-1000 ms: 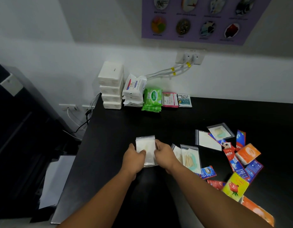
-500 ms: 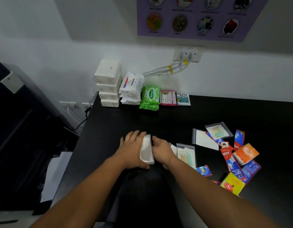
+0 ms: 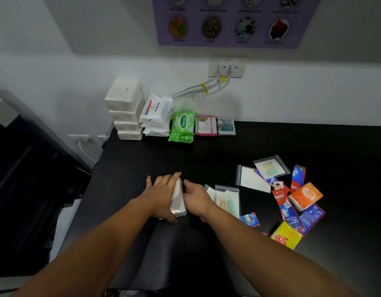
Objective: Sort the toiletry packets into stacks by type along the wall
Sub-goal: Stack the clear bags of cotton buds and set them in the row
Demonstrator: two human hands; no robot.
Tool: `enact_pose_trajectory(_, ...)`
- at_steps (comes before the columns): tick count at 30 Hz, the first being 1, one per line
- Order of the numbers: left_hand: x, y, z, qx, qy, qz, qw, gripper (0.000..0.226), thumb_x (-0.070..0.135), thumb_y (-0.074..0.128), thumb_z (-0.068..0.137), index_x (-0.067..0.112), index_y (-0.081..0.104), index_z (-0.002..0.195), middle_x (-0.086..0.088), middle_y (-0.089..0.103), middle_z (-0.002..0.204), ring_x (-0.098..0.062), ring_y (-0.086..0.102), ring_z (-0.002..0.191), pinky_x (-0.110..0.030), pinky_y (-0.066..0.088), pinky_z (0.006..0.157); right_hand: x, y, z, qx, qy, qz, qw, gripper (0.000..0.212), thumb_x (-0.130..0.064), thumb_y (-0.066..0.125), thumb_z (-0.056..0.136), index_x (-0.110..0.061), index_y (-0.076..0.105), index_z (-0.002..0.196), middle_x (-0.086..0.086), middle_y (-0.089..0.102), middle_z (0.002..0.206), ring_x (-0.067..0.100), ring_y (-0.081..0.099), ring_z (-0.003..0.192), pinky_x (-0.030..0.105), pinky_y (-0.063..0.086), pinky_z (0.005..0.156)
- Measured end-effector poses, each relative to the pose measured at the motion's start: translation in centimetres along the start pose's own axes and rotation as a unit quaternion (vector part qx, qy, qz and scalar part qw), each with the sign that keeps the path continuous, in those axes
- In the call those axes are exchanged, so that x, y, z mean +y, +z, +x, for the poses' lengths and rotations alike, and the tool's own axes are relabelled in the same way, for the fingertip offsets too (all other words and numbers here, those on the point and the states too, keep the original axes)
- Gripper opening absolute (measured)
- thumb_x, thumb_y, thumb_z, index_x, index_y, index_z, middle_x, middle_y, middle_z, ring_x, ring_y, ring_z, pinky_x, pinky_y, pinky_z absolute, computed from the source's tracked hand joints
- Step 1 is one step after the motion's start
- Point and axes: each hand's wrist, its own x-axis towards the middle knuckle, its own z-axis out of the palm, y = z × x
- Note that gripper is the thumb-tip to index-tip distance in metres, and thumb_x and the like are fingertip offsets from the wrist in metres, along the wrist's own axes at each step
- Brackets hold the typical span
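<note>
My left hand (image 3: 161, 194) and my right hand (image 3: 196, 198) hold a bundle of clear plastic packets (image 3: 178, 200) between them, standing on edge on the black table (image 3: 271, 144). The left fingers lie along its left face with the thumb round the near end. The right fingers pinch its right side. Along the wall stand white blocks (image 3: 125, 108), Dove wipes (image 3: 156, 112), green Sanicare packs (image 3: 182, 127), pink Dove sachets (image 3: 206, 126) and a Cream Silk sachet (image 3: 226, 126).
Loose packets lie to the right: clear bags of cotton buds (image 3: 228, 199), two other clear bags (image 3: 250, 179), red-and-blue toothpaste sachets (image 3: 286, 205), an orange pack (image 3: 306, 196), a yellow sachet (image 3: 287, 234). White cables (image 3: 206, 87) run from a wall socket. The table's left edge drops beside a dark cabinet.
The clear bundle, held flat facing me a second ago, has been turned up onto its edge between both hands. My left fingers have straightened along its side.
</note>
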Motion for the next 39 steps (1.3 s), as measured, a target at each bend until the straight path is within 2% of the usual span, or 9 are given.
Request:
enact_pose_trajectory(2,0.7,-0.6,0.1,0.003,-0.008,-0.019,1.0,0.154,0.075,0.079,0.043,0.031,-0.018,0.154,0.0,-0.002,0.165,-0.027,0.003,0.152,-0.068,-0.002,0.117,0.2,-1.7,-0.1,0.029,-0.001,-0.017,0.999,0.05,-0.016,0.051,0.092,-0.019,0.051,0.142,0.004,0.06,0.137,0.018,0.057,0.124,0.035,0.044,0.109)
enact_pose_trajectory(5,3.0,-2.0,0.9,0.071,-0.003,-0.083,0.994,0.138,0.083,0.068,0.056,0.028,-0.007,0.158,0.001,-0.006,0.166,-0.025,-0.004,0.153,-0.063,-0.001,0.12,0.9,-6.0,-0.4,0.106,-0.03,-0.046,0.993,0.039,-0.007,0.054,0.095,-0.011,0.059,0.134,0.007,0.063,0.132,0.018,0.061,0.12,0.032,0.044,0.109)
enact_pose_trajectory(9,7.6,-2.7,4.2,0.197,-0.001,-0.1,0.975,0.082,0.059,0.064,0.085,0.023,0.033,0.152,-0.004,0.027,0.159,-0.027,0.018,0.148,-0.055,0.017,0.121,2.7,-12.4,-1.3,0.186,-0.03,-0.159,0.969,0.033,-0.01,0.055,0.095,-0.013,0.064,0.127,0.009,0.07,0.117,0.022,0.066,0.105,0.032,0.052,0.095)
enact_pose_trajectory(13,12.2,-2.1,7.9,0.167,0.002,-0.129,0.977,0.054,0.046,0.062,0.093,0.019,0.054,0.138,-0.003,0.052,0.139,-0.025,0.043,0.129,-0.041,0.04,0.108,5.5,-17.8,-2.4,0.248,0.004,-0.251,0.935,0.034,-0.014,0.056,0.093,-0.012,0.065,0.125,0.011,0.066,0.125,0.028,0.06,0.115,0.034,0.048,0.096)
enact_pose_trajectory(20,19.5,-1.3,12.3,0.081,-0.145,-0.076,0.983,0.058,0.059,0.059,0.089,0.015,0.06,0.128,-0.009,0.055,0.13,-0.03,0.047,0.124,-0.044,0.042,0.099,9.3,-21.7,-3.6,0.151,0.011,-0.346,0.926,0.038,-0.015,0.053,0.094,-0.017,0.062,0.13,0.014,0.058,0.127,0.031,0.056,0.116,0.037,0.047,0.1)
enact_pose_trajectory(24,22.8,-1.0,13.8,0.078,-0.221,-0.109,0.966,0.058,0.058,0.062,0.088,0.013,0.06,0.126,-0.011,0.059,0.129,-0.031,0.049,0.124,-0.045,0.04,0.099,10.0,-22.3,-3.7,0.105,-0.015,-0.377,0.92,0.035,-0.003,0.05,0.089,-0.013,0.063,0.12,0.015,0.06,0.113,0.033,0.057,0.109,0.036,0.051,0.09)
enact_pose_trajectory(28,24.7,-1.0,15.0,0.054,-0.278,-0.237,0.929,0.038,0.034,0.073,0.082,0.016,0.065,0.114,-0.008,0.067,0.117,-0.029,0.061,0.112,-0.042,0.049,0.095,10.0,-23.1,-3.6,0.057,-0.018,-0.415,0.908,0.038,-0.003,0.051,0.088,-0.012,0.058,0.125,0.017,0.056,0.116,0.034,0.056,0.11,0.04,0.051,0.091)
enact_pose_trajectory(33,24.9,-0.8,14.7,0.093,-0.266,-0.36,0.889,0.008,0.015,0.067,0.083,0.009,0.067,0.089,-0.008,0.068,0.092,-0.021,0.061,0.075,-0.025,0.043,0.054,9.8,-23.9,-3.3,0.042,-0.02,-0.401,0.915,0.035,-0.008,0.05,0.091,-0.013,0.06,0.124,0.016,0.059,0.119,0.033,0.059,0.107,0.043,0.053,0.09)
enact_pose_trajectory(39,21.5,-0.3,12.3,0.205,-0.245,-0.517,0.794,0.025,0.01,0.078,0.076,0.024,0.059,0.084,-0.004,0.069,0.089,-0.025,0.07,0.083,-0.044,0.061,0.074,8.3,-22.9,-3.2,0.182,-0.084,-0.254,0.946,0.037,-0.022,0.058,0.094,-0.013,0.063,0.13,0.008,0.067,0.122,0.023,0.063,0.11,0.035,0.052,0.096)
